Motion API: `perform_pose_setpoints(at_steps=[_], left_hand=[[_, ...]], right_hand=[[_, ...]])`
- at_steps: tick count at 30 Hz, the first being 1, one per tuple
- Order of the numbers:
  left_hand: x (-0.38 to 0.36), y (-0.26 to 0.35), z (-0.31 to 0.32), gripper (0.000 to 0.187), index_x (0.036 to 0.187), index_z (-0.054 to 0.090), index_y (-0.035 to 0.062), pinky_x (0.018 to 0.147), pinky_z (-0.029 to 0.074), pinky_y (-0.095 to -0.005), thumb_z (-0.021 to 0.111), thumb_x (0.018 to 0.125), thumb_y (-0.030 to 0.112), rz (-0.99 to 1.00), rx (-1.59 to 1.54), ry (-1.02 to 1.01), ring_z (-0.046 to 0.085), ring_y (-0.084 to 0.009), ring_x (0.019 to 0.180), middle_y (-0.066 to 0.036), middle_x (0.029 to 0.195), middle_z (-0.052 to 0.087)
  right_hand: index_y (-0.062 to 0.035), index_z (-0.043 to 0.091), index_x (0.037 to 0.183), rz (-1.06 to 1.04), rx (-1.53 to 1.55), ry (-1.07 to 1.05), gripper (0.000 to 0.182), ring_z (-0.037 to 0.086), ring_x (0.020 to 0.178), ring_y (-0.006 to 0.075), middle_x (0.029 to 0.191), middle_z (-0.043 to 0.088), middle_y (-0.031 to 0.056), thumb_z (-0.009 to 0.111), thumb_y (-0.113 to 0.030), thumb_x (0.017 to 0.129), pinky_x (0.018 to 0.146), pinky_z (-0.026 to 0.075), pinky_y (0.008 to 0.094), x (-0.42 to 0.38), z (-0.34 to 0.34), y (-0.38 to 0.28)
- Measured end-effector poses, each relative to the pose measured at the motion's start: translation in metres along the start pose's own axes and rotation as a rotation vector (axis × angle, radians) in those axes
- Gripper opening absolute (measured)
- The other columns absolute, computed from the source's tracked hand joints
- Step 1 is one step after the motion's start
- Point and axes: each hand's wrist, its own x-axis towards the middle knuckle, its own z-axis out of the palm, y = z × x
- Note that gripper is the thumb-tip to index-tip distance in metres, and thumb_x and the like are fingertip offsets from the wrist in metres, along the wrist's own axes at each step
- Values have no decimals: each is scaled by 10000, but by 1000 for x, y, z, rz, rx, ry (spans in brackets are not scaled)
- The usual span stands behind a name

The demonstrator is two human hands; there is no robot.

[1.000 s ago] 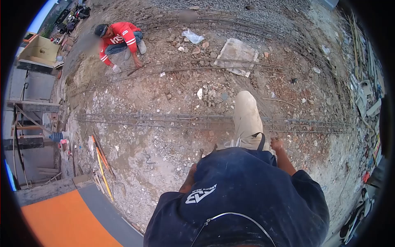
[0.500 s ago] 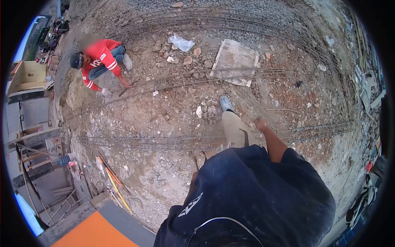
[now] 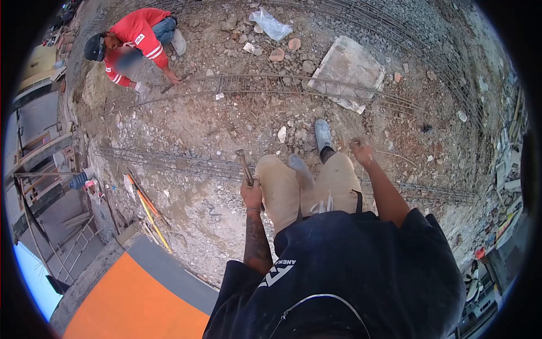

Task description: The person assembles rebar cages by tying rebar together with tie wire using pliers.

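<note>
My left hand [image 3: 252, 195] is wrapped round the handle of a hammer-like tool [image 3: 244, 163], whose head points up and away from me beside my left knee. My right hand [image 3: 361, 151] is held out over the dirt to the right of my boot [image 3: 323, 134], its fingers curled; whether anything is in them is too small to make out. A long rebar cage [image 3: 209, 165] runs along the ground behind and beside my knees. Farther forward, a second rebar cage [image 3: 259, 83] lies across the dirt.
A co-worker in a red top [image 3: 138, 35] crouches at the upper left, a hand at a tool [image 3: 174, 83]. A dusty sheet [image 3: 349, 70] and a clear plastic bag [image 3: 271, 24] lie ahead. Yellow and orange bars [image 3: 151, 217] lie at the left, near an orange surface [image 3: 130, 299].
My left hand has come into view with the tool. Both my knees now show, bent, and a second boot appears. The view has shifted, with the co-worker now higher in it.
</note>
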Motion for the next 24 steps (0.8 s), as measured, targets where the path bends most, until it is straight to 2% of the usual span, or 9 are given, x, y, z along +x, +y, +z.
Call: perform_pose_setpoints(at_steps=[3, 4, 7, 8, 11, 14, 17, 20, 24], left_hand=[[46, -55, 18, 203, 805, 569, -24, 563, 449, -279, 650, 832, 160, 20, 35, -52, 564, -132, 598, -69, 674, 605], [64, -68, 25, 299, 861, 610, -46, 686, 485, -385, 675, 775, 233, -114, 195, -105, 632, -285, 727, -176, 752, 640], [133, -166, 75, 403, 888, 641, -36, 748, 488, -422, 669, 754, 343, -153, 342, -215, 643, -358, 793, -216, 816, 657], [144, -134, 77, 471, 943, 652, -30, 810, 486, -441, 654, 748, 399, -267, 439, -372, 631, -384, 893, -241, 914, 655], [186, -121, 106, 463, 1005, 637, -21, 869, 482, -416, 638, 764, 374, -213, 883, -408, 605, -345, 1007, -227, 1027, 636], [238, -110, 144, 455, 1054, 620, 6, 869, 482, -408, 641, 768, 359, -142, 997, -526, 604, -323, 1020, -187, 1064, 639], [265, -116, 173, 415, 1036, 611, -2, 808, 486, -420, 653, 771, 314, 4, 851, -537, 614, -362, 949, -200, 996, 647], [287, -141, 218, 344, 905, 591, -24, 709, 469, -444, 668, 786, 289, 258, 687, -418, 604, -413, 818, -227, 841, 636], [319, -149, 280, 288, 924, 609, 20, 727, 476, -435, 676, 771, 255, 211, 813, -573, 618, -388, 847, -212, 848, 644]], right_hand=[[-66, 635, 996, 204, -274, -145, 380, 604, 985, 314, 1093, 607, 188, 587, -407, 836, 824, 482, 400, -39, -2, 49], [-68, 636, 992, 216, -227, -141, 352, 626, 891, 295, 989, 631, 174, 603, -378, 829, 775, 494, 393, -48, 1, 104], [-61, 623, 998, 397, 21, 105, 303, 642, 621, 239, 687, 651, 111, 640, -305, 820, 619, 515, 361, -71, 1, 175], [-39, 576, 1023, 494, -59, 84, 301, 607, 628, 152, 781, 632, 90, 616, -283, 851, 543, 496, 286, -72, -7, 176], [-26, 567, 1036, 398, -61, 119, 321, 619, 655, 150, 789, 635, 98, 618, -288, 856, 542, 495, 282, -64, -15, 161], [-5, 598, 953, 108, -92, 121, 267, 632, 649, 188, 730, 638, 114, 619, -254, 861, 597, 489, 310, -14, -12, 166], [-16, 577, 1004, 282, 12, 99, 295, 640, 720, 222, 791, 652, 133, 600, -280, 874, 660, 488, 323, 41, 16, 117], [-19, 573, 1017, 178, -199, -47, 329, 646, 811, 295, 864, 656, 172, 617, -305, 860, 732, 495, 359, 108, 44, 130], [2, 555, 1103, 107, -446, -24, 509, 604, 982, 348, 1041, 626, 227, 606, -430, 838, 846, 479, 410, 224, 50, 181]])
